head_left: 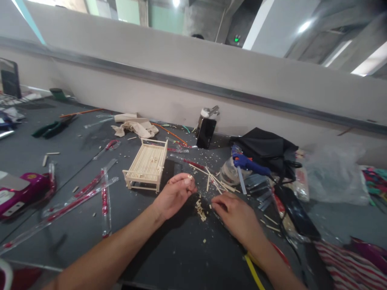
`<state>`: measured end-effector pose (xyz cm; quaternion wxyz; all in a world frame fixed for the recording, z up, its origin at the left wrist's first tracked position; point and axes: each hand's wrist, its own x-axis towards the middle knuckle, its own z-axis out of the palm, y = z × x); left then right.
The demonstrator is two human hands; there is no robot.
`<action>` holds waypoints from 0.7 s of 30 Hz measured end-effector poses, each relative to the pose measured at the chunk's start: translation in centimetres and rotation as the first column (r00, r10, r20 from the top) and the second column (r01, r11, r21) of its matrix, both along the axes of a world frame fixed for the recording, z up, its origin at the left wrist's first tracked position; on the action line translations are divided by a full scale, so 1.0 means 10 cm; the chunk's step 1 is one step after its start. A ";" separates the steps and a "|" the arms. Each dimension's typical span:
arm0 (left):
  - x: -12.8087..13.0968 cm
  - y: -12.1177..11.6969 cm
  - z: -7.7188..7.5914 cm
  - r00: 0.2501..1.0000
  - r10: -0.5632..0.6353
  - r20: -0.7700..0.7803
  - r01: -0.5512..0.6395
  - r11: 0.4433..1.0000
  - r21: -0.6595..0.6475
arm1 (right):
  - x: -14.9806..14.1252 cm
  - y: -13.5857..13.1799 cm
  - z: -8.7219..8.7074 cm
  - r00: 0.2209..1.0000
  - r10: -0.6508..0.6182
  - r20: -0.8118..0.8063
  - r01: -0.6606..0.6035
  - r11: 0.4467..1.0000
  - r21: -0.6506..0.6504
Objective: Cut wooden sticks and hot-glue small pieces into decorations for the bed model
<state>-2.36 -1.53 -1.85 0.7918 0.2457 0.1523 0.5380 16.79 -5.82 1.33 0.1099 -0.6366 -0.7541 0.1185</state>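
Note:
My left hand (177, 195) is closed, with a small pale wooden piece (190, 177) showing at its thumb and fingertips. Lower and to the right, my right hand (234, 213) has its fingers pinched together; a short wooden bit (211, 206) shows right at the fingertips. Between the hands lies a little heap of cut wooden bits (200, 210). A miniature bed made of thin wooden sticks (148, 161) stands upright just left of my left hand. Several loose thin sticks (213, 179) lie beyond my right hand.
A blue glue gun (249, 163) rests by a clear round container (228, 173). Behind stand a phone (206, 133) and a black bag (266, 149). Plastic-wrapped red items (104, 205), dark green-handled pliers (51, 129) and a purple device (24, 193) lie left. A yellow-handled tool (253, 272) lies under my right forearm.

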 end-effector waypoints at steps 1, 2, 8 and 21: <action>0.00 0.00 0.00 1.000 0.002 0.000 -0.002 1.000 -0.004 | -0.01 0.01 -0.01 0.999 -0.008 0.031 0.008 1.000 0.005; 0.00 0.00 0.00 1.000 0.003 0.001 -0.003 1.000 -0.006 | -0.01 0.02 -0.02 0.998 -0.010 0.057 0.010 1.000 0.012; 0.00 0.01 -0.01 1.000 0.017 0.016 -0.016 1.000 -0.011 | -0.07 0.04 -0.08 0.993 0.069 0.098 -0.072 0.997 0.024; 0.00 0.01 -0.03 0.999 0.034 0.000 -0.034 0.999 -0.026 | -0.27 0.23 -0.09 0.904 0.384 0.186 -0.386 0.922 -0.029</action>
